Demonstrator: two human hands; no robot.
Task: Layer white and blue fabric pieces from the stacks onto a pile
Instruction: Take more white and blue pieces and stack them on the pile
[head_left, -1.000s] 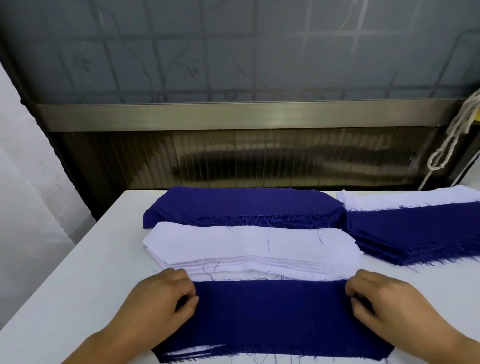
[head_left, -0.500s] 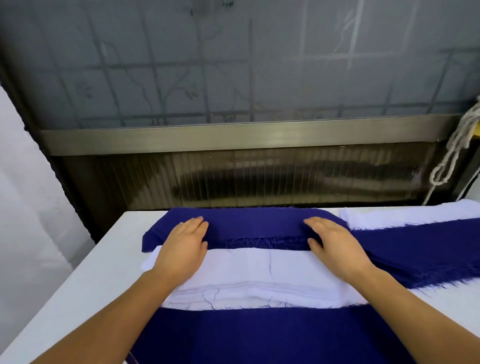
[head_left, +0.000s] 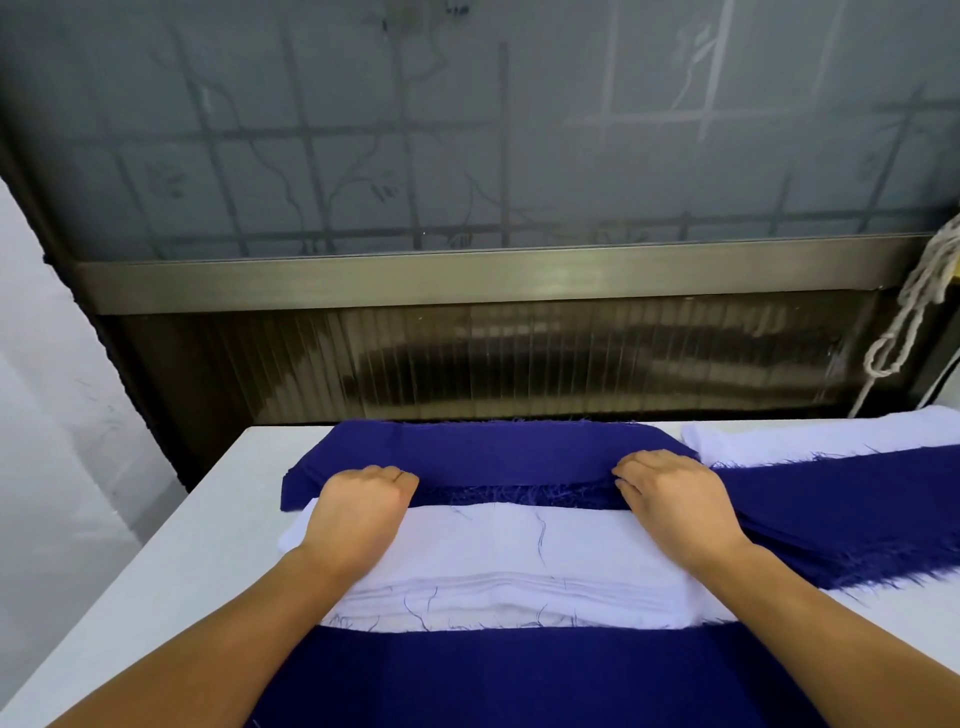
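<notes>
Pick-up step. Left hand (head_left: 363, 499) and right hand (head_left: 670, 493) each curl round the near frayed edge of the top piece on the blue stack (head_left: 493, 452), at the far side of the surface (head_left: 171, 571), behind the white stack (head_left: 509, 556). Likely next: peel one layer free and draw it back, flat, onto the pile (head_left: 519, 680) nearest the person.

far stack (head_left: 498, 452) — dark blue | middle stack (head_left: 519, 551) — white | table (head_left: 156, 571) — white

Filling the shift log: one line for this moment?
left hand grips blue stack edge | right hand grips same edge | white stack under wrists
</notes>
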